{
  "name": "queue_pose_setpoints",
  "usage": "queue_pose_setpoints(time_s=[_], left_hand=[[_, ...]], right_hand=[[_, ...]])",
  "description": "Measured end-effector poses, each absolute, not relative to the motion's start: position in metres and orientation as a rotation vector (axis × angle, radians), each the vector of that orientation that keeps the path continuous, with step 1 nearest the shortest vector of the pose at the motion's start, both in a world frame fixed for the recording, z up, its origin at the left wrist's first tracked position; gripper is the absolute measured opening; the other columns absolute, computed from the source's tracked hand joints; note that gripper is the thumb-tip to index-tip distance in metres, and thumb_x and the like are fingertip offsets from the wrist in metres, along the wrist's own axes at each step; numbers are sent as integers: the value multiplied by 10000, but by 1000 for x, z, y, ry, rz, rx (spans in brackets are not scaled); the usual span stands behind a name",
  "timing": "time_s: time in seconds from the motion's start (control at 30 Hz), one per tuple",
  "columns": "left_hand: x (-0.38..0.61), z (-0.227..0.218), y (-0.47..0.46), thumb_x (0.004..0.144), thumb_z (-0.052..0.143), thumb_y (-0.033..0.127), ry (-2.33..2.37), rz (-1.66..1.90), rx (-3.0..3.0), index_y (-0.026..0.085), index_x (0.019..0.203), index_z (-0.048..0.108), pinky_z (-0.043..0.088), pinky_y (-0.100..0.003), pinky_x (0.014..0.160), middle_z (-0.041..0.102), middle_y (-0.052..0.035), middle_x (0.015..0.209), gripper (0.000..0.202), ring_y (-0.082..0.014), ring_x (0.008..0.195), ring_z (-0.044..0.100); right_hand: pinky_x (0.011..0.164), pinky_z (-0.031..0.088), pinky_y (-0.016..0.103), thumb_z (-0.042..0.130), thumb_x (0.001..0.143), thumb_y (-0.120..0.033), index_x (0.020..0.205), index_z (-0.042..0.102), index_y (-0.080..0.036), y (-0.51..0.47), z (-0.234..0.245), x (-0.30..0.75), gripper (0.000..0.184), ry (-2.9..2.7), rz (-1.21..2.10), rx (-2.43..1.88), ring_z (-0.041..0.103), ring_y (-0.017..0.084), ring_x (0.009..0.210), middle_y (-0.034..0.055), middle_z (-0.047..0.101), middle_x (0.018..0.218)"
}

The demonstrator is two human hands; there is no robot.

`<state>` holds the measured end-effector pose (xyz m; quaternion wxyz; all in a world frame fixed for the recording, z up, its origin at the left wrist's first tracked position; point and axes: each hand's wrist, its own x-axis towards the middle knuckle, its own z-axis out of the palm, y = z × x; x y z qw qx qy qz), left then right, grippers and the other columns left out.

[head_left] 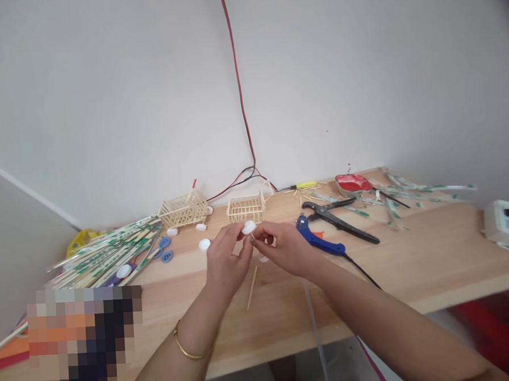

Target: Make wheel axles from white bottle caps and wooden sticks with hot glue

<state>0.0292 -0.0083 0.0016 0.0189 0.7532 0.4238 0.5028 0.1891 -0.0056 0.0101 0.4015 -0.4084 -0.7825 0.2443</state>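
Note:
My left hand (224, 259) pinches a round white cap (248, 227) between thumb and fingers. From the right, my right hand (288, 247) meets it, fingers closed on a short wooden stick (252, 236) whose end touches or nearly touches the cap. Just behind the hands stands a small cart-like frame (243, 207) built of thin sticks. A similar stick cart (183, 210) with white caps at its base is farther left. One loose stick (251, 288) lies on the table in front of my hands, and another white cap (204, 245) rests beside my left hand.
A blue glue gun (323, 241) and black-handled cutters (339, 221) lie right of my hands. Wrapped chopsticks (112, 252) and blue caps (166, 256) are at left. A red dish (353, 183) and a yellow-handled tool (306, 185) sit near the wall, where a red-black cable (238, 83) hangs.

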Motion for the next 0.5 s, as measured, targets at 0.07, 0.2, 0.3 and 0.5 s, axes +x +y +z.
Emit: queue_pose_setpoints(time_s=[0.07, 0.2, 0.3, 0.5], left_hand=[[29, 3, -9, 804, 596, 236, 1260, 1515, 2151, 169, 1028, 609, 534, -267, 749, 669, -67, 954, 235, -142, 821, 638], [28, 6, -11, 798, 618, 276, 1234, 1470, 1958, 185, 1024, 625, 539, -252, 738, 673, -50, 956, 243, -133, 816, 636], [28, 9, -15, 788, 633, 283, 1254, 1506, 1958, 184, 1018, 627, 543, -259, 725, 681, -45, 929, 250, -134, 786, 640], [31, 11, -19, 799, 626, 250, 1199, 1548, 2067, 186, 1000, 637, 552, -273, 716, 693, -49, 907, 211, -136, 754, 659]], right_hand=[[596, 347, 219, 528, 822, -187, 740, 592, -184, -5, 10, 190, 103, -1987, 573, -1036, 484, 96, 614, -28, 600, 671], [626, 361, 226, 532, 818, -202, 699, 558, -181, -6, 14, 192, 123, -1950, 590, -996, 489, 96, 639, -29, 580, 666], [645, 401, 228, 546, 831, -279, 824, 595, -185, -6, 17, 192, 106, -1826, 860, -975, 541, 111, 717, -7, 627, 772], [661, 462, 261, 586, 805, -437, 946, 628, -199, -2, 10, 195, 281, -1568, 1400, -882, 606, 155, 794, 31, 665, 865]])
